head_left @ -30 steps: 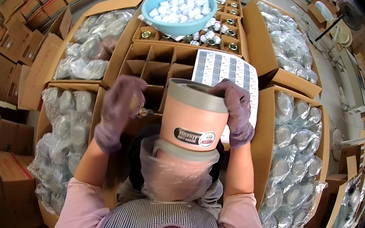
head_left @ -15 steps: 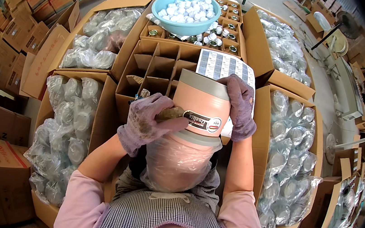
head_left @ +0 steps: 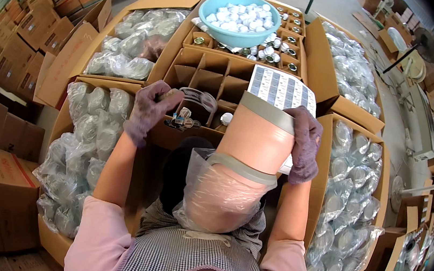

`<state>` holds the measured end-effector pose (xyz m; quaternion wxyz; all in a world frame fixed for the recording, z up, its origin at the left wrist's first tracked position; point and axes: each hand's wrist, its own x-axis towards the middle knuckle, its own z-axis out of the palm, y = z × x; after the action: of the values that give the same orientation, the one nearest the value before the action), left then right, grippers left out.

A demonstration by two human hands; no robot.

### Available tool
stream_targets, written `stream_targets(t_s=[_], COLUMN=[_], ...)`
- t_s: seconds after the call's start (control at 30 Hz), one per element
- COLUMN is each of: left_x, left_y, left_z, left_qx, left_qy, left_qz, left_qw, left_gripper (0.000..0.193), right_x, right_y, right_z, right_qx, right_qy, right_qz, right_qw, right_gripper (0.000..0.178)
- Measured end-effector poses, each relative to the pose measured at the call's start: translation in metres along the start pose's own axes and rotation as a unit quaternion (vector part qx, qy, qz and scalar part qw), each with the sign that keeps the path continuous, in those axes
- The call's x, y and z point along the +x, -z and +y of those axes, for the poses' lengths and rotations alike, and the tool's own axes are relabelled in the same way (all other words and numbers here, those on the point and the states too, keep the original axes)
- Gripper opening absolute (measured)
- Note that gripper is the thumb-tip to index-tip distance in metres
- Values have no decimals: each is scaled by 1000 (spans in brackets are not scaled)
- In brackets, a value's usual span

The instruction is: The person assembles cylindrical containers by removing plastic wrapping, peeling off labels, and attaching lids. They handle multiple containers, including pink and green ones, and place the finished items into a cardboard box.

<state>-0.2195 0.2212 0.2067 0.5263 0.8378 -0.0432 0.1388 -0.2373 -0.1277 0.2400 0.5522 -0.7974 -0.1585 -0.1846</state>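
Observation:
A pink vacuum flask (head_left: 257, 140) with grey bands leans across my lap. Its lower part sits inside a clear plastic bag (head_left: 220, 195). My right hand (head_left: 305, 143), in a purple work glove, is closed on the flask's upper right side. My left hand (head_left: 152, 108), gloved too, is off the flask at its left, above the box edge. Its fingers are pinched together. A curled, see-through strip (head_left: 199, 100) lies right by those fingertips; whether they grip it is unclear. Small labels (head_left: 183, 119) cling to the box edge below it.
Ahead is a divided carton (head_left: 225, 71) with a printed label sheet (head_left: 282, 86) over its right side. Beyond stands a blue basin (head_left: 235, 35) of white caps. Cartons of bagged flasks flank me, left (head_left: 87, 130) and right (head_left: 346, 189). Stacked boxes (head_left: 5, 180) stand far left.
My left hand has left the flask and moved up and left. A curled clear strip now shows by its fingers. The flask's dark label is out of sight. The view has shifted slightly.

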Motion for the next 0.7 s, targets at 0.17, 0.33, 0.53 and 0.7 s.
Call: stream_targets(t_s=[0.17,0.33,0.53,0.7], left_x=[-4,-17,-20,-55], left_y=[10,1,1,13], left_z=[-182,-186,-159,-216], left_qx=[175,318,403,145], left_qy=[208,286,372,469], left_qz=[-4,-47,-70,45], left_qw=[962,903,833,870], left_gripper=[45,56,82,98], right_x=[6,2,2,6], right_y=[-11,-4,-11,-13], right_z=[-1,2,1,-3], right_qx=[37,52,51,25], right_qy=[-13,-44,-62,-25], right_qz=[-10,10,17,4], right_qw=[999,998,997,999], right_gripper=[36,35,40,36])
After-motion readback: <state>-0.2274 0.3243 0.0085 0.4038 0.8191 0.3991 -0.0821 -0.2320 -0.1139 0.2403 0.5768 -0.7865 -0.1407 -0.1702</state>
